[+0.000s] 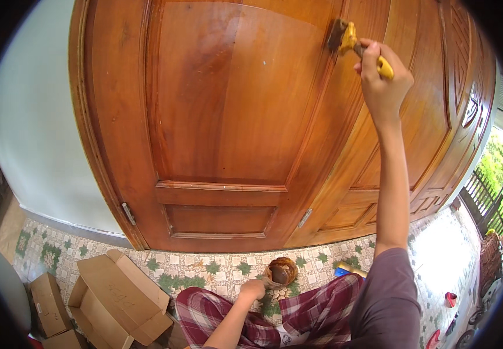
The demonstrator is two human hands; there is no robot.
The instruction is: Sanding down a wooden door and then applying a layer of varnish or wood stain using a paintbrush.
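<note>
My right hand (384,72) is closed round the yellow handle of a paintbrush (349,38). Its dark bristles touch the wooden door (205,104) near the raised moulding at the panel's right edge. The door is reddish brown and glossy, with a darker streak down the big panel. Low in front of me, my left hand (253,288) is closed on the side of a small round pot (282,271). Brown stain coats the pot's rim and inner wall, and dark liquid lies at its bottom. The left fingers are partly hidden behind the hand.
Opened cardboard boxes (114,291) lie at my left on the patterned tile floor (228,264). A blue-and-tan tool or brush (349,269) rests by my right knee, partly hidden. A pale wall (53,128) borders the door; a dark fence (484,195) stands at far right.
</note>
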